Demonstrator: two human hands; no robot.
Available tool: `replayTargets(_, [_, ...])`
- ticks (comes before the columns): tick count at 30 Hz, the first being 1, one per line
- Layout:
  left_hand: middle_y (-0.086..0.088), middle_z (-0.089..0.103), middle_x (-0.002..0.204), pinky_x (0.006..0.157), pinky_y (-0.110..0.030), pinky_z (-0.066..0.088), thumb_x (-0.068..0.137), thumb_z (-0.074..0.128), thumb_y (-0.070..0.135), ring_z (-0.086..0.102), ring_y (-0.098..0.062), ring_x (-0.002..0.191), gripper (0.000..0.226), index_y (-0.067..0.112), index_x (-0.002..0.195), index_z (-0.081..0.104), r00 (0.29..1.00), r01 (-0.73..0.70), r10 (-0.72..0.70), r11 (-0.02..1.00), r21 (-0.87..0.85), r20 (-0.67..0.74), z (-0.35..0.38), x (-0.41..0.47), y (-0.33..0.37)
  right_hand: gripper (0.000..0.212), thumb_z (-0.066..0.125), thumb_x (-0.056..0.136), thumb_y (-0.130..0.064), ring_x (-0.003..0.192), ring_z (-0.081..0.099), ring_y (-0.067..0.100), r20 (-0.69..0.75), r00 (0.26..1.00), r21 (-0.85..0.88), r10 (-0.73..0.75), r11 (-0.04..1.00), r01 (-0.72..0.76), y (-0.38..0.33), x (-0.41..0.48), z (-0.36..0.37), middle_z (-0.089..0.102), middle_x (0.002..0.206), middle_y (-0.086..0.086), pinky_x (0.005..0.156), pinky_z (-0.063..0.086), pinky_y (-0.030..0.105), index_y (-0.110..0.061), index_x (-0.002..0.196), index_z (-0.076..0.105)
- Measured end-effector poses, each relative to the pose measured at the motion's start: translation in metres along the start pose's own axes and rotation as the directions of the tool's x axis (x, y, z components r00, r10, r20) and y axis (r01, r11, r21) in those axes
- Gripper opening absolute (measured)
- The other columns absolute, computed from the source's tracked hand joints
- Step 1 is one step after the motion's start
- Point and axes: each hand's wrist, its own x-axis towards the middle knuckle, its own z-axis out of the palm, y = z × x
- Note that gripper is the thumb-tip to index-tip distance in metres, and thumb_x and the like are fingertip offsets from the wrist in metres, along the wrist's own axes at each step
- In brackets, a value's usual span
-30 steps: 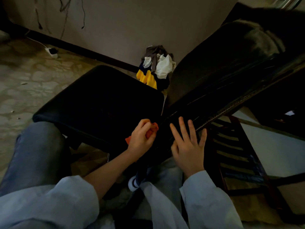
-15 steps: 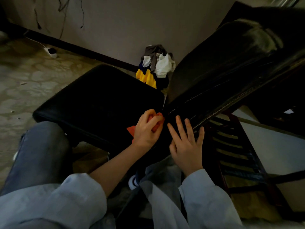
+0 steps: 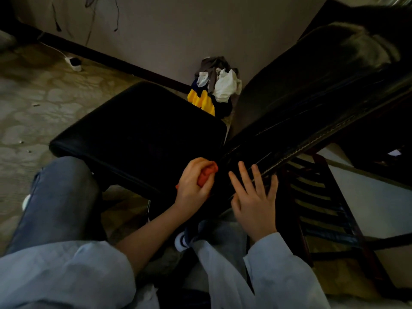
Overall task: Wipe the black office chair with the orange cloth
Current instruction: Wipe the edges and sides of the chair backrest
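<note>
1. Left grip (image 3: 194, 184): fingers curled round cloth (image 3: 206, 175), bunched.
2. Cloth: at chair (image 3: 138, 130) seat's rear corner, seemingly touching the back.
3. Right grip (image 3: 254, 197): fingers straight, spread, flat on chair back, holding nothing.

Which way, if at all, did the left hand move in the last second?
Yes, slightly: the left hand with the orange cloth slid up toward the rear corner of the chair seat, then back down again.

Smooth, faintly glossy black leather-like chair (image 3: 142, 132) – soft matt orange cloth (image 3: 206, 173), stitched seams.
</note>
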Motion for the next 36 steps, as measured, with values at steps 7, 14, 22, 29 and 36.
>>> replayTargets(7, [0.0,0.047,0.114,0.086,-0.026,0.047,0.089,0.054,0.02,0.055,-0.02,0.097,0.024,0.015,0.112,0.052,0.977,-0.201,0.195,0.977,0.065,0.087,0.022,-0.011,-0.01,0.05,0.039,0.081,-0.026,0.136,0.027,0.026,0.029,0.999,0.001,-0.015,1.0,0.015,0.002,-0.001,-0.003,0.045,0.144,0.006,0.11,0.006,0.055,-0.019,0.127,0.06])
replayTargets(14, [-0.002,0.055,0.113,0.083,-0.04,0.053,0.088,0.057,0.022,0.058,-0.014,0.099,0.028,0.007,0.11,0.065,0.965,0.095,-0.119,0.989,0.11,0.234,0.019,-0.059,-0.041,0.051,0.036,0.081,-0.027,0.136,0.026,0.026,0.054,0.998,-0.01,-0.017,1.0,0.018,0.0,-0.003,-0.003,0.046,0.144,0.006,0.108,0.009,0.057,-0.02,0.125,0.061])
replayTargets(22, [0.0,0.041,0.117,0.089,-0.006,0.039,0.086,0.057,0.017,0.043,0.013,0.109,0.029,0.005,0.113,0.058,0.999,0.022,-0.024,0.998,-0.062,-0.045,0.014,-0.015,0.002,0.051,0.035,0.079,-0.027,0.136,0.026,0.026,0.087,0.996,0.005,-0.024,1.0,0.023,-0.009,-0.008,0.002,0.046,0.144,0.006,0.112,-0.005,0.052,-0.02,0.122,0.063])
replayTargets(29, [-0.01,0.05,0.116,0.085,-0.022,0.05,0.09,0.054,0.022,0.056,-0.016,0.101,0.031,0.009,0.117,0.055,0.996,-0.071,0.069,0.997,0.026,0.063,0.024,-0.021,-0.014,0.05,0.037,0.081,-0.028,0.138,0.023,0.026,0.087,0.996,0.001,-0.026,1.0,0.026,-0.01,-0.009,0.005,0.042,0.146,0.005,0.113,-0.005,0.052,-0.021,0.125,0.06])
replayTargets(36, [0.002,0.049,0.11,0.08,-0.025,0.052,0.089,0.055,0.025,0.056,-0.006,0.096,0.024,0.016,0.112,0.059,0.988,-0.008,0.009,1.0,-0.007,0.155,0.012,-0.041,-0.032,0.052,0.034,0.082,-0.029,0.139,0.022,0.027,0.102,0.995,0.008,-0.024,1.0,0.023,-0.012,-0.01,0.007,0.041,0.147,0.006,0.112,-0.004,0.053,-0.021,0.126,0.06])
